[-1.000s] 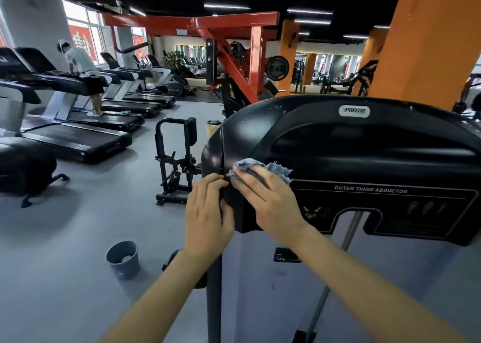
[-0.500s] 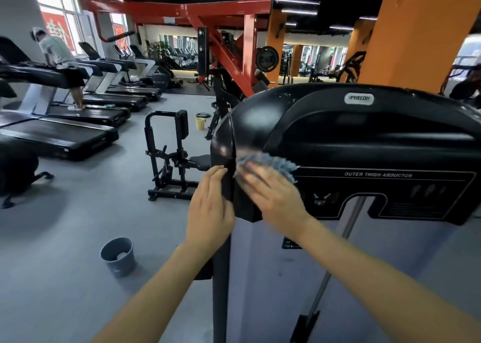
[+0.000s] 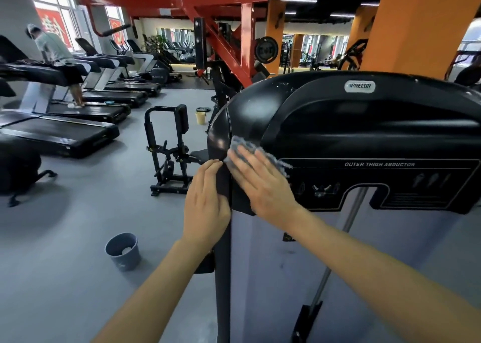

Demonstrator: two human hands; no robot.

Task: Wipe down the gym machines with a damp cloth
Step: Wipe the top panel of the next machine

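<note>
A black shroud of the outer thigh abductor machine [image 3: 364, 123] fills the right half of the view. My right hand [image 3: 263, 183] lies flat with straight fingers on a blue-grey cloth [image 3: 240, 146], pressing it against the shroud's left front near the edge. Most of the cloth is hidden under the palm. My left hand [image 3: 205, 202] rests with straight fingers on the machine's left side edge, just beside the right hand.
A grey bucket [image 3: 122, 251] stands on the floor at lower left. A small black machine [image 3: 169, 150] is behind it, treadmills [image 3: 59, 131] line the left with a person [image 3: 57, 56] on one. A red rack [image 3: 229, 37] and orange pillar [image 3: 421, 22] stand behind.
My right hand has slid the cloth slightly up and left along the shroud edge. The left hand stays on the side edge. My view has shifted a little.
</note>
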